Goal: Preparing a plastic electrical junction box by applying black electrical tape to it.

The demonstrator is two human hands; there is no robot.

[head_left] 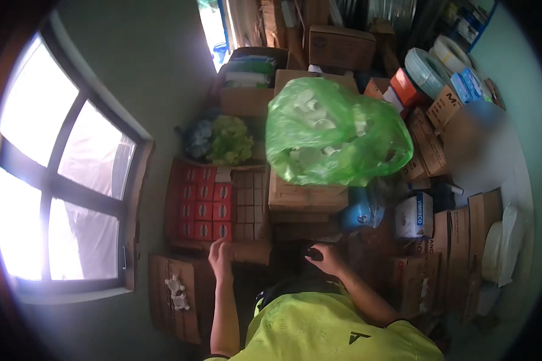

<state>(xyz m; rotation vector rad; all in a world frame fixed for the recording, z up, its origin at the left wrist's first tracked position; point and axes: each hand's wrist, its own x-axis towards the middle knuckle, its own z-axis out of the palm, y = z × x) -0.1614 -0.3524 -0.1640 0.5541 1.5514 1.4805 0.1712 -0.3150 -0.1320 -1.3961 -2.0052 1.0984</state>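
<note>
The person has two hands in view, and between them one small black object (pixel 313 254), at five o'clock from the centre. The right hand (pixel 330 260) has its thumb and fingers curled closely round it; the left hand (pixel 221 259), at seven o'clock, has its fingers bent at the near edge of one open carton (pixel 250 253) (whether they grip that edge, one cannot tell). The carton lies toward eight o'clock and shows about eleven red boxes (pixel 204 211), with columns of plain brown boxes (pixel 247 204) on its three o'clock side, too dim to count surely. One green bag (pixel 337 135) sits at two o'clock, and one window (pixel 49 178) of four panes at nine.

The black object looks dark and compact, partly covered by the fingers. The red boxes are squarish, ranked in tidy rows, with pale marks on their faces.
</note>
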